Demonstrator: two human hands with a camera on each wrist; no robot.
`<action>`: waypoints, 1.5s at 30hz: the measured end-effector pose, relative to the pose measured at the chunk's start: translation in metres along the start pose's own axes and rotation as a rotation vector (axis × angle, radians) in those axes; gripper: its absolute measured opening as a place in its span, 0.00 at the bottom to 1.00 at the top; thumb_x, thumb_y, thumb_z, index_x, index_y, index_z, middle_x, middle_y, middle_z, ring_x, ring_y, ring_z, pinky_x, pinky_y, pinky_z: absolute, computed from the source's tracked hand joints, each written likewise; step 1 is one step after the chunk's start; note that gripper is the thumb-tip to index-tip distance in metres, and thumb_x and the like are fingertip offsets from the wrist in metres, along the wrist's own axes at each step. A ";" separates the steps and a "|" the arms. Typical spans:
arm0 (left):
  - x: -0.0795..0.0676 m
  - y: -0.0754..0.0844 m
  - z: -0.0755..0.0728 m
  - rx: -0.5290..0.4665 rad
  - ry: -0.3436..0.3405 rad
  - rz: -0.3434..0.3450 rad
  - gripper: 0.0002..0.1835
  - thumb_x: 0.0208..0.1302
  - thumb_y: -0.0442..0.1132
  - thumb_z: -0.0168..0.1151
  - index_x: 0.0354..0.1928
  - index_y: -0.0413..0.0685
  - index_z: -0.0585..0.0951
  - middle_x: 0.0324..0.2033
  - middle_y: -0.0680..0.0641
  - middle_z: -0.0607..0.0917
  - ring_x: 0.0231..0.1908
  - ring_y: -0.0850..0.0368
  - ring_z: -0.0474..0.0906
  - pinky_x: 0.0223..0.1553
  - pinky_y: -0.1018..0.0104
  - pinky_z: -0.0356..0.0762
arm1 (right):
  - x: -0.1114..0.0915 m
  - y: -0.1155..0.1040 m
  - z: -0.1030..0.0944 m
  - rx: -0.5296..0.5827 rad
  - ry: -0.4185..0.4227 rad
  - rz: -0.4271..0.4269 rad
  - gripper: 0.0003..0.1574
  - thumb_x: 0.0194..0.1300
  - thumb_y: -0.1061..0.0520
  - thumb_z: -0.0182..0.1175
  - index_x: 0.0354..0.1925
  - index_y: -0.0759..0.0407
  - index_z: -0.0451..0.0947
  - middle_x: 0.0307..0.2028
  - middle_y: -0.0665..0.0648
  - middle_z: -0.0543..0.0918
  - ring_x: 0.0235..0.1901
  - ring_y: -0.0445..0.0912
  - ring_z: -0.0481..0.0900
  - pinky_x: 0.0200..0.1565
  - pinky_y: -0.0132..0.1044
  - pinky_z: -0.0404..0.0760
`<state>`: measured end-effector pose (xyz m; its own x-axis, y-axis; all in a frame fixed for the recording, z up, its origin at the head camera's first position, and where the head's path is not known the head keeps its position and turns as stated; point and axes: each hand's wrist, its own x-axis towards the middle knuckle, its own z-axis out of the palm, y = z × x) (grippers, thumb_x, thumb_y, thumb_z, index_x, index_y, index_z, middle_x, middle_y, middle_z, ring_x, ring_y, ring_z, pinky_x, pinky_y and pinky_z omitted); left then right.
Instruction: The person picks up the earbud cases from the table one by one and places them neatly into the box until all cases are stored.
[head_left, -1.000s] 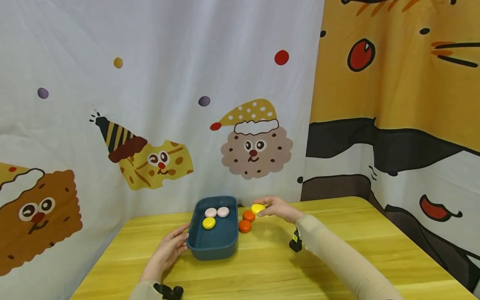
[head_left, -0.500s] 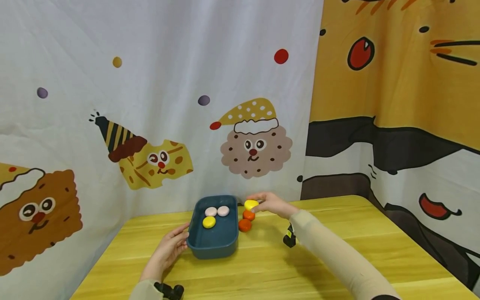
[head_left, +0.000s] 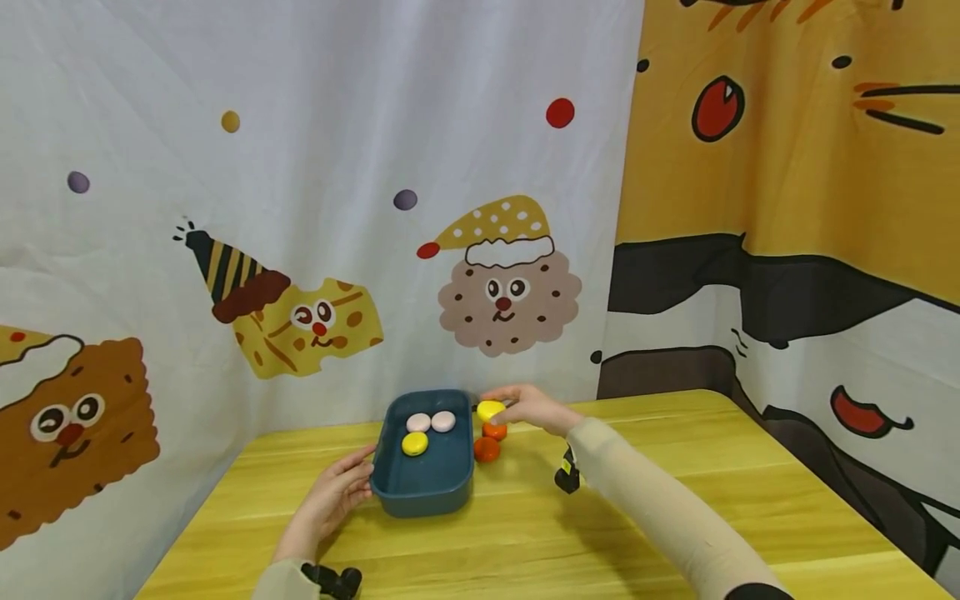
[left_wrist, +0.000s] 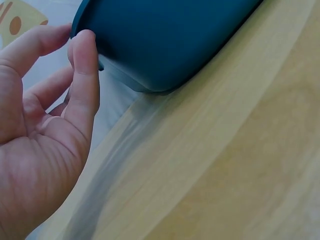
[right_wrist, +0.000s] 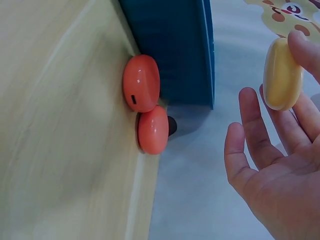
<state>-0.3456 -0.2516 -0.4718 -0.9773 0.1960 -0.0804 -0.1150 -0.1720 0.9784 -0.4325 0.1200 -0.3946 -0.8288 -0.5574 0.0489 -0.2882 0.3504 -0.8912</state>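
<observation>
My right hand (head_left: 536,408) pinches a glossy yellow pebble-shaped case (right_wrist: 284,75), like an earbud case, between thumb and fingers; its other fingers spread loosely. In the head view this yellow case (head_left: 491,411) is just outside the right side of a dark blue rectangular bin (head_left: 423,502). On the table beside the bin sit two orange cases (head_left: 487,450) of the same shape; a small dark slot shows on one orange case (right_wrist: 142,82) in the right wrist view. Two pale pink cases (head_left: 443,421) and one yellow case (head_left: 415,443) lie inside the bin. My left hand (head_left: 333,496) touches the bin's left outer rim with thumb and fingertips.
The wooden table (head_left: 525,533) ends at the back against a white curtain (head_left: 322,150) with printed cartoon figures. A small dark object (right_wrist: 172,126) shows behind the orange cases. Black wrist cameras (head_left: 567,472) sit below the sleeves.
My right hand has moved left with the yellow case, from beyond the orange cases to beside the bin's right wall. My left hand stays at the bin, which has not visibly moved.
</observation>
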 end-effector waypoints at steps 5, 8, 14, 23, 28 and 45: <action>0.002 0.000 -0.001 0.021 0.004 0.016 0.35 0.70 0.34 0.56 0.74 0.37 0.53 0.38 0.48 0.71 0.29 0.63 0.76 0.37 0.70 0.80 | 0.006 -0.005 0.003 0.026 0.005 -0.003 0.31 0.59 0.55 0.68 0.62 0.52 0.76 0.61 0.56 0.75 0.53 0.51 0.76 0.57 0.54 0.72; 0.003 -0.001 -0.001 0.024 0.006 0.029 0.35 0.70 0.32 0.55 0.74 0.36 0.54 0.38 0.48 0.70 0.28 0.64 0.76 0.37 0.71 0.80 | 0.009 -0.008 0.004 0.019 0.000 -0.008 0.30 0.59 0.55 0.69 0.61 0.51 0.77 0.60 0.54 0.76 0.53 0.50 0.76 0.58 0.54 0.72; 0.001 -0.001 0.000 0.014 -0.028 0.051 0.35 0.70 0.32 0.56 0.74 0.34 0.53 0.40 0.46 0.69 0.29 0.64 0.76 0.37 0.71 0.80 | 0.016 -0.012 0.007 -0.023 -0.020 -0.027 0.30 0.58 0.51 0.70 0.60 0.47 0.78 0.59 0.50 0.76 0.58 0.49 0.72 0.57 0.47 0.72; -0.001 0.001 -0.002 0.026 -0.019 0.058 0.34 0.70 0.32 0.55 0.73 0.34 0.54 0.39 0.47 0.69 0.29 0.64 0.76 0.38 0.71 0.80 | 0.024 -0.021 0.012 -0.013 -0.034 -0.033 0.32 0.59 0.53 0.69 0.62 0.52 0.76 0.60 0.53 0.76 0.58 0.49 0.73 0.56 0.48 0.74; -0.002 0.000 -0.003 0.009 -0.038 0.060 0.35 0.70 0.32 0.56 0.73 0.33 0.53 0.38 0.47 0.70 0.29 0.64 0.76 0.37 0.71 0.80 | 0.031 -0.021 0.016 -0.023 -0.031 -0.023 0.31 0.59 0.52 0.69 0.61 0.51 0.77 0.59 0.53 0.77 0.57 0.48 0.74 0.56 0.48 0.75; 0.001 -0.002 0.001 0.010 -0.006 0.047 0.35 0.69 0.31 0.56 0.73 0.34 0.54 0.38 0.48 0.71 0.29 0.64 0.76 0.37 0.71 0.80 | 0.042 -0.025 0.028 0.025 -0.040 -0.028 0.28 0.60 0.58 0.68 0.60 0.57 0.78 0.59 0.56 0.77 0.58 0.51 0.73 0.58 0.52 0.73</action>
<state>-0.3461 -0.2502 -0.4741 -0.9805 0.1939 -0.0336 -0.0676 -0.1713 0.9829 -0.4467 0.0666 -0.3834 -0.8007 -0.5964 0.0567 -0.2987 0.3154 -0.9007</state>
